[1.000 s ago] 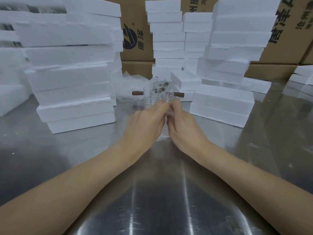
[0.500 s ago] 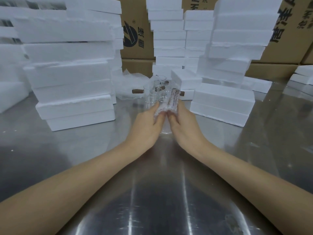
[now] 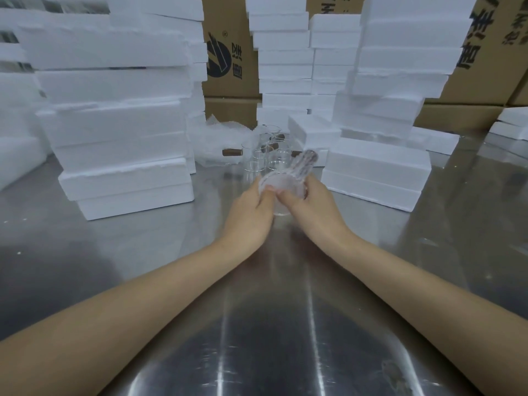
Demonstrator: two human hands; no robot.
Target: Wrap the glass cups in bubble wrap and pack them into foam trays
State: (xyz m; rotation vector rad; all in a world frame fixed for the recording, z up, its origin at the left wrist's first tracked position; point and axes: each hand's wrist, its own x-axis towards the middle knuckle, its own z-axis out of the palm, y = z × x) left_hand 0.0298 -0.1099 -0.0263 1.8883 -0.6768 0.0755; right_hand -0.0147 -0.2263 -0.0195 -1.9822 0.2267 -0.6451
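I hold a glass cup wrapped in bubble wrap [image 3: 285,181] over the middle of the steel table. Its wrapped handle [image 3: 305,164] points up and to the right. My left hand [image 3: 251,212] grips the cup from the left, and my right hand [image 3: 311,207] grips it from the right, fingertips meeting on the wrap. Behind them stand several bare glass cups [image 3: 265,155] with brown wooden handles [image 3: 232,152]. A loose heap of bubble wrap [image 3: 220,135] lies further back to the left.
Tall stacks of white foam trays [image 3: 120,115] rise on the left, more foam stacks [image 3: 380,155] on the right and others [image 3: 283,61] at the back. Cardboard boxes [image 3: 231,58] line the far side. The steel table [image 3: 271,324] reflects light near me.
The wrapped cup has tilted over in my hands so its handle now points up and right. Both hands have shifted slightly toward me with it.
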